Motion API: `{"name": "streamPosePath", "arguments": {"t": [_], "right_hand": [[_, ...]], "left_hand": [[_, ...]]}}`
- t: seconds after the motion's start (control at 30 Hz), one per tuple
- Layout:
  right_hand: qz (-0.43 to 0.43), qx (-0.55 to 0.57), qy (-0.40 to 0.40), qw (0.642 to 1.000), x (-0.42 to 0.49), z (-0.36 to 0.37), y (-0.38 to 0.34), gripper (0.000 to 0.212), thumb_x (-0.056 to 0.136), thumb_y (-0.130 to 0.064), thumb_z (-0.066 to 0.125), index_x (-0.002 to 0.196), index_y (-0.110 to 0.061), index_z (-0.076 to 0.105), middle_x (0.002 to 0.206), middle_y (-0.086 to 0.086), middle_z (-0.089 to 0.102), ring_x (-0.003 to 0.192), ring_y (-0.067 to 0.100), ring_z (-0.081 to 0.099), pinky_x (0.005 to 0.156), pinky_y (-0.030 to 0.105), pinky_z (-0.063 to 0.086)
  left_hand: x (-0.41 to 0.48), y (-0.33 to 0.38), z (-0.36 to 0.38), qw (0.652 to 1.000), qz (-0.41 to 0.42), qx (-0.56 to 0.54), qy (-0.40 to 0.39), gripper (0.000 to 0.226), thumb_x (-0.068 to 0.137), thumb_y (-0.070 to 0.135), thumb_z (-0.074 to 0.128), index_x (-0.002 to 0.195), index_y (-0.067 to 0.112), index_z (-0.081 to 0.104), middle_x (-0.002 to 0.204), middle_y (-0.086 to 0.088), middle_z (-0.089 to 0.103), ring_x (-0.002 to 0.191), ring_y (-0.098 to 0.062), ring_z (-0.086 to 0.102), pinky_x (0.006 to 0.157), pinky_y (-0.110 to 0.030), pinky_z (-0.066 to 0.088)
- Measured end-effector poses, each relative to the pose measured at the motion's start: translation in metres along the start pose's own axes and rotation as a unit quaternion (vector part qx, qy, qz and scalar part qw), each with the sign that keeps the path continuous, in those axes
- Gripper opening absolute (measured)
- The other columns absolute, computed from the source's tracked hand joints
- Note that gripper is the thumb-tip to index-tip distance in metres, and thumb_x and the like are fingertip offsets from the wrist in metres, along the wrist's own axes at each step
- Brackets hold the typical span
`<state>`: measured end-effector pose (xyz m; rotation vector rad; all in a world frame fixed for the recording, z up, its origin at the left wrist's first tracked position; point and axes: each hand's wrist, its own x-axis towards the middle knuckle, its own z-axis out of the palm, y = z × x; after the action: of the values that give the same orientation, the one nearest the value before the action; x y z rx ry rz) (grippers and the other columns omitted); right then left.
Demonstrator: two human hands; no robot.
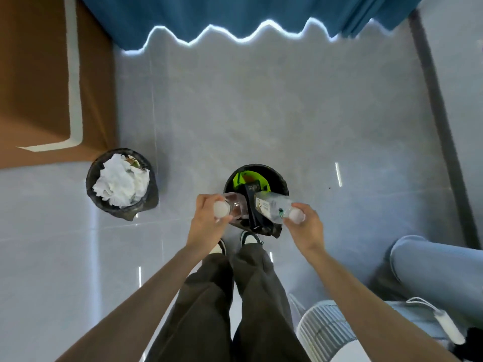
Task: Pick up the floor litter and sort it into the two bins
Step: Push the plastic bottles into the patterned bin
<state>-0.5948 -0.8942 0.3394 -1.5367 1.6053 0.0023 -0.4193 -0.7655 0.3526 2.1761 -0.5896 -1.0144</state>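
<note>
My left hand [209, 220] grips a clear plastic bottle [236, 205] by its white-capped neck, above the near rim of the right bin [279, 180]. My right hand [304, 227] holds a second clear bottle [270, 203] with a label by its white cap, also over that bin. The right bin is black-lined and holds a green item and a dark coffee packet [254, 210] that sticks out over its rim. To the left stands the other bin [149, 197], black-lined and filled with crumpled white paper [120, 181].
A brown cabinet [36, 87] rises at the left beside the paper bin. Blue curtains [235, 14] hang at the far edge of the grey tile floor. A white fan [324, 330] and a pale blue seat [439, 267] stand at the lower right by my legs.
</note>
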Motion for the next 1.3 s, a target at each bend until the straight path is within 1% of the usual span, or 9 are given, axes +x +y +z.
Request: {"name": "streamPosePath", "arguments": {"t": [0.2,0.43,0.5,0.6,0.8,1.0,1.1,1.2,1.3], "right_hand": [[-0.026,-0.073,-0.066,0.995,0.057,0.044,0.010,0.040,0.079,-0.011,0.068,0.116,-0.019,0.059,0.117,0.007,0.052,0.100,0.023,0.054,0.090,0.036,0.049],[-0.095,-0.124,-0.126,0.980,0.103,0.083,0.015,0.039,0.081,-0.017,0.068,0.119,-0.020,0.060,0.118,0.005,0.055,0.101,0.021,0.055,0.081,0.025,0.043],[-0.118,-0.128,-0.134,0.976,0.112,0.091,0.011,0.033,0.084,-0.017,0.065,0.117,-0.018,0.060,0.116,0.004,0.057,0.096,0.015,0.049,0.078,0.021,0.037],[-0.133,-0.133,-0.123,0.974,0.123,0.103,0.000,0.035,0.089,-0.020,0.060,0.123,-0.016,0.056,0.115,0.006,0.061,0.103,0.019,0.053,0.079,0.021,0.036],[-0.110,-0.144,-0.106,0.978,0.156,0.103,-0.022,0.035,0.091,-0.026,0.055,0.122,-0.011,0.050,0.110,0.013,0.061,0.103,0.031,0.057,0.082,0.033,0.045],[-0.147,-0.073,0.031,0.986,0.162,0.046,-0.021,0.029,0.092,-0.026,0.057,0.117,-0.012,0.053,0.100,0.007,0.062,0.077,0.017,0.054,0.067,0.016,0.039],[-0.178,-0.071,0.022,0.981,0.157,0.040,-0.012,0.029,0.090,-0.021,0.060,0.117,-0.013,0.054,0.102,0.007,0.063,0.071,0.013,0.057,0.067,0.017,0.047],[-0.213,-0.090,-0.005,0.973,0.158,0.047,-0.005,0.031,0.090,-0.019,0.060,0.120,-0.013,0.054,0.103,0.008,0.061,0.062,0.001,0.054,0.060,0.002,0.041],[-0.234,-0.101,-0.020,0.967,0.164,0.058,-0.006,0.030,0.091,-0.020,0.059,0.120,-0.014,0.053,0.103,0.007,0.061,0.065,0.010,0.056,0.061,0.010,0.042]], "left_hand": [[0.041,-0.030,0.030,1.000,-0.003,0.012,0.004,0.041,0.078,0.011,0.072,0.113,0.018,0.051,0.112,0.008,0.034,0.092,-0.007,0.048,0.067,0.000,0.040],[0.072,-0.055,0.057,1.000,0.023,0.020,-0.007,0.037,0.080,0.011,0.070,0.112,0.017,0.052,0.112,0.008,0.034,0.097,-0.013,0.051,0.080,-0.021,0.050],[0.077,-0.060,0.061,0.999,0.032,0.034,-0.013,0.037,0.081,0.013,0.069,0.113,0.017,0.051,0.113,0.010,0.033,0.098,-0.013,0.051,0.079,-0.019,0.049],[0.084,-0.070,0.065,0.998,0.027,0.048,-0.017,0.037,0.082,0.016,0.069,0.115,0.020,0.052,0.113,0.012,0.032,0.097,-0.013,0.051,0.075,-0.010,0.043],[0.106,-0.068,0.071,0.994,0.030,0.089,-0.048,0.038,0.083,0.012,0.067,0.119,0.017,0.053,0.122,0.004,0.035,0.100,-0.014,0.049,0.079,-0.013,0.041],[0.114,-0.075,0.091,0.992,0.019,0.101,-0.079,0.037,0.084,0.010,0.064,0.119,0.016,0.053,0.125,0.001,0.037,0.107,-0.020,0.050,0.084,-0.023,0.046],[0.123,-0.074,0.101,0.994,0.024,0.088,-0.058,0.040,0.085,0.005,0.061,0.123,0.015,0.054,0.126,0.001,0.039,0.109,-0.020,0.048,0.089,-0.023,0.043],[0.136,-0.074,0.111,0.990,0.052,0.110,-0.066,0.043,0.084,0.004,0.061,0.125,0.016,0.054,0.127,-0.002,0.041,0.113,-0.022,0.047,0.096,-0.027,0.043],[0.152,-0.072,0.124,0.987,0.075,0.122,-0.074,0.046,0.084,0.003,0.062,0.127,0.013,0.052,0.131,-0.005,0.041,0.115,-0.025,0.047,0.096,-0.038,0.047]]}}
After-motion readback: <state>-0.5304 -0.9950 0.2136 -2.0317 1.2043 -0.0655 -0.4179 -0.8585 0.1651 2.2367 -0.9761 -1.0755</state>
